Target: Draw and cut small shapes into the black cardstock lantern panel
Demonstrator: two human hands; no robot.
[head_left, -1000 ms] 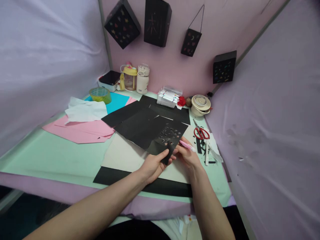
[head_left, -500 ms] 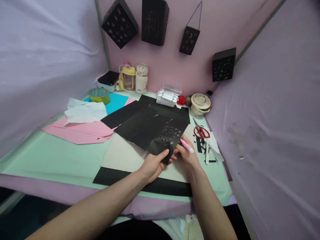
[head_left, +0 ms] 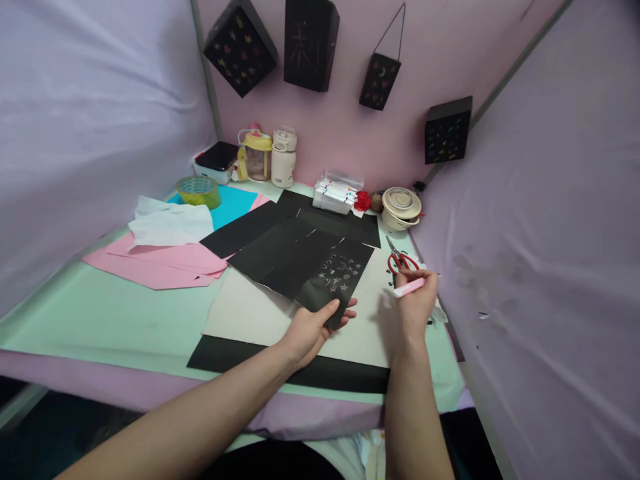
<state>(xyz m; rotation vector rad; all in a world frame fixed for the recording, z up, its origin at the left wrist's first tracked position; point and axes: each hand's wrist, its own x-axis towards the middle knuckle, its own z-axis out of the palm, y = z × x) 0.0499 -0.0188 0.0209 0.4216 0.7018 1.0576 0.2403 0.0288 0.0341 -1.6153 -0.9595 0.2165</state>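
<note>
My left hand (head_left: 311,328) pinches the near corner of a black paper sheet (head_left: 295,257), thumb on top. The sheet has small star and shape cut-outs (head_left: 341,275) near that corner. It lies over a grey cutting board (head_left: 250,310). My right hand (head_left: 413,308) is closed around a pink craft knife (head_left: 409,287), held to the right of the sheet and off it, just in front of the red-handled scissors (head_left: 401,261).
Pink paper (head_left: 160,260), white tissue (head_left: 170,223), cyan paper and a tape roll (head_left: 199,190) lie at the left. Cups, a marker box (head_left: 336,195) and a lidded bowl (head_left: 401,208) stand at the back. Black paper lanterns (head_left: 310,43) hang on the wall. Fabric walls close in both sides.
My right hand has pulled away from the sheet to the right with the pink knife. The left hand keeps its grip on the corner and the sheet lies flatter.
</note>
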